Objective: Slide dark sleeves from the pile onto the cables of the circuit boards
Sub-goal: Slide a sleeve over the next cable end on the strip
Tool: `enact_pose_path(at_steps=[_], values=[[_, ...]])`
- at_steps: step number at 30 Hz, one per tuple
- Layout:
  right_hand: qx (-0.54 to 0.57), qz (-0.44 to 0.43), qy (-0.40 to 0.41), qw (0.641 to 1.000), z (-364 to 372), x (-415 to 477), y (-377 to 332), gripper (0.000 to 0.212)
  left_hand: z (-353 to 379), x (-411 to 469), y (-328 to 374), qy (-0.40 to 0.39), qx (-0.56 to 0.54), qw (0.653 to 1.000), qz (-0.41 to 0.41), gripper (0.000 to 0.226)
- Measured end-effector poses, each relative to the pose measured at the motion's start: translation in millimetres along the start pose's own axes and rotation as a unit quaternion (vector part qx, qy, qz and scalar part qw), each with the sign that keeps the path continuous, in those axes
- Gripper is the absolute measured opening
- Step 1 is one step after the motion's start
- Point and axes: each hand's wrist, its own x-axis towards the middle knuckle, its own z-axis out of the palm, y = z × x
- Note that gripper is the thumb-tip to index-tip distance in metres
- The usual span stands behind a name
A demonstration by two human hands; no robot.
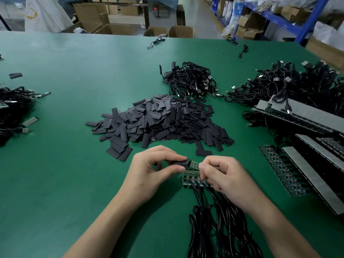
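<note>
Cardboard boxes [181, 31], contents hidden; left hand [154, 170] pinches sleeve [179, 162], right hand [223, 174] boards [191, 175].

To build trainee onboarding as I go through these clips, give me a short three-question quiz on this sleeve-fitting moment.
1. True or false: the left hand pinches a dark sleeve.
2. Where is the pile of sleeves? A) on the green table, beyond the hands B) inside a cardboard box C) under the right wrist
3. Fill in: the right hand grips small green ____, whose black cables trail toward the person.
Key: 1 true; 2 A; 3 circuit boards.
</note>
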Motion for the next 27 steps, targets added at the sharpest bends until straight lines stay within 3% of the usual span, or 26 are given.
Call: enact_pose_path(at_steps=[10,18,27], values=[[-0.047,0.005,0.01,0.999,2.4,-1.2,-3.2,0.04,1.1,-1.3,4.6,0.019,0.06,0.997,0.037,0.019],[-0.123,0.007,0.021,0.992,2.2,-2.7,-6.1,0.032,-4.9,-2.7,3.2,-0.015,0.163,0.982,0.099,0.02],[-0.11,0.016,0.003,0.994,1.5,-2.8,-5.0,0.032,-3.4,-3.2,2.8,-0.041,0.172,0.979,0.099,0.021]])
